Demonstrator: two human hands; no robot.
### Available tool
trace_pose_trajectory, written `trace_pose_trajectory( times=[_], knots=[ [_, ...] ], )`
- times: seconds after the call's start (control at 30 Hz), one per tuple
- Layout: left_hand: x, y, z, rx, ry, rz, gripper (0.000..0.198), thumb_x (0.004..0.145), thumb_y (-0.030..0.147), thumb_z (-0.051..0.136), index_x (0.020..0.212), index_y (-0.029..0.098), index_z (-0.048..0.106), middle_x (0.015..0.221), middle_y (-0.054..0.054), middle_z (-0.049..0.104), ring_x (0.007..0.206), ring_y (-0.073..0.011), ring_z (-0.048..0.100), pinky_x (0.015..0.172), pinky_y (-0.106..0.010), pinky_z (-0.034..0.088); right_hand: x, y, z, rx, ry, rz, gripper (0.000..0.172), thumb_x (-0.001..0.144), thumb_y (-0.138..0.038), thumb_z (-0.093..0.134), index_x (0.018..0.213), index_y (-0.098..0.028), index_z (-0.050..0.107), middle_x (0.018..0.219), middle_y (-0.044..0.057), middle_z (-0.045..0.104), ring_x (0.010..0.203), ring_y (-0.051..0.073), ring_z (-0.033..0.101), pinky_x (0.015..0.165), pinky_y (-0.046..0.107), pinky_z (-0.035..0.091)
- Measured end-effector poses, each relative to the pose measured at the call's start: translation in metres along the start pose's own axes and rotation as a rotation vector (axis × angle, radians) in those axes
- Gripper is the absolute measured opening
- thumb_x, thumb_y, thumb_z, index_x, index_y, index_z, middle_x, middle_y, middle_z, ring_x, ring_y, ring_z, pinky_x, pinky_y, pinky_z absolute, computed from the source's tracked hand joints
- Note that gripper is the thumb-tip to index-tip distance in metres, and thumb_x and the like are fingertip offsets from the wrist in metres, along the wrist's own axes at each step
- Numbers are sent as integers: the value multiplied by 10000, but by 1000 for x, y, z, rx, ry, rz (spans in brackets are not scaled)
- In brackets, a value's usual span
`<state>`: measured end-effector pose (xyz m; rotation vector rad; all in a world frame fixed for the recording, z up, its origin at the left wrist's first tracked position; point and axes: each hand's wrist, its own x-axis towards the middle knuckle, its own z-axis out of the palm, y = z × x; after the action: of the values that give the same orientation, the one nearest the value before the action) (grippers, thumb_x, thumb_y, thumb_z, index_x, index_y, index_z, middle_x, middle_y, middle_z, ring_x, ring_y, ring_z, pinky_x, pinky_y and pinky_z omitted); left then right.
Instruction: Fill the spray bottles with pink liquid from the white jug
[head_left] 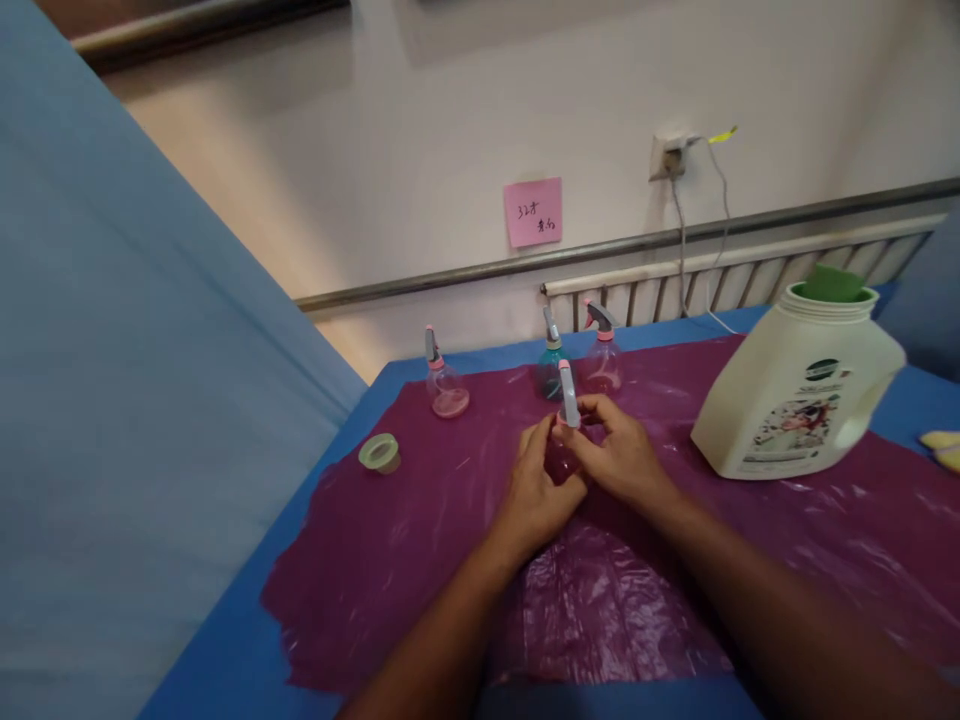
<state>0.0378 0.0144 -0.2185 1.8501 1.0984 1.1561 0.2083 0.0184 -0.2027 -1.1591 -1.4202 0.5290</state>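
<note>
A small spray bottle with a grey and pink trigger head [568,395] stands between my two hands over the purple plastic sheet [420,540]. My left hand [536,490] wraps round the bottle's body from the left. Around its neck, just under the trigger head, the fingers of my right hand [619,450] are closed. Most of the bottle's body is hidden by my hands. Just behind it are a teal spray bottle [551,372] and a clear one with a pink trigger [604,362]. Another clear spray bottle [448,390] with pink liquid stands to the left.
A large cream jug [795,400] with a green piece in its mouth stands at the right. The pale green cap [381,453] lies at the left. A blue curtain [150,350] hangs on the left; a radiator [645,300] and cords run behind the table.
</note>
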Motion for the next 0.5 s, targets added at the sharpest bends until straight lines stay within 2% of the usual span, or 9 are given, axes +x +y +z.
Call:
trace_pose_trajectory(
  times=[0.07, 0.17, 0.3, 0.37, 0.43, 0.5],
  knots=[
    [-2, 1, 0, 6, -8, 4, 800, 917, 264, 885, 1660, 304, 592, 1593, -126, 650, 1477, -333, 676, 1265, -526, 568, -1, 1, 2, 15, 13, 63, 372, 952, -592, 850, 1128, -269, 789, 1115, 71, 867, 1020, 299, 799, 971, 475, 616],
    [-1, 3, -3, 40, -31, -1, 791, 932, 275, 860, 1669, 277, 573, 1583, -145, 661, 1464, -347, 688, 1276, -559, 561, -3, -1, 0, 42, -11, 79, 357, 969, -593, 846, 1131, -276, 814, 1105, 66, 872, 1012, 293, 803, 962, 459, 626],
    [0, 5, -6, 54, -79, -26, 822, 935, 263, 845, 1698, 284, 539, 1605, -151, 670, 1489, -368, 683, 1304, -596, 543, -5, -3, -6, 96, -121, 46, 369, 1080, -575, 732, 1272, -278, 838, 1202, 74, 882, 1086, 301, 817, 977, 451, 640],
    [0, 4, -7, 50, -91, -14, 852, 936, 248, 839, 1721, 310, 513, 1660, -139, 651, 1535, -372, 658, 1327, -599, 527, -6, -1, -6, 149, -160, 46, 405, 1107, -573, 697, 1361, -280, 811, 1285, 79, 871, 1167, 304, 816, 1044, 464, 634],
    [0, 4, -7, 41, -93, 4, 865, 942, 255, 838, 1734, 321, 498, 1699, -135, 631, 1557, -377, 646, 1331, -602, 528, -6, 3, -2, 208, -142, 63, 454, 1060, -563, 768, 1419, -285, 758, 1350, 87, 852, 1233, 307, 806, 1109, 484, 620],
    [-1, 3, -7, 35, -94, -2, 874, 945, 272, 842, 1743, 313, 488, 1709, -149, 622, 1547, -386, 656, 1315, -608, 546, -6, 7, 4, 240, -72, 96, 515, 956, -538, 890, 1372, -284, 723, 1325, 96, 847, 1214, 309, 806, 1102, 498, 628]
  ],
)
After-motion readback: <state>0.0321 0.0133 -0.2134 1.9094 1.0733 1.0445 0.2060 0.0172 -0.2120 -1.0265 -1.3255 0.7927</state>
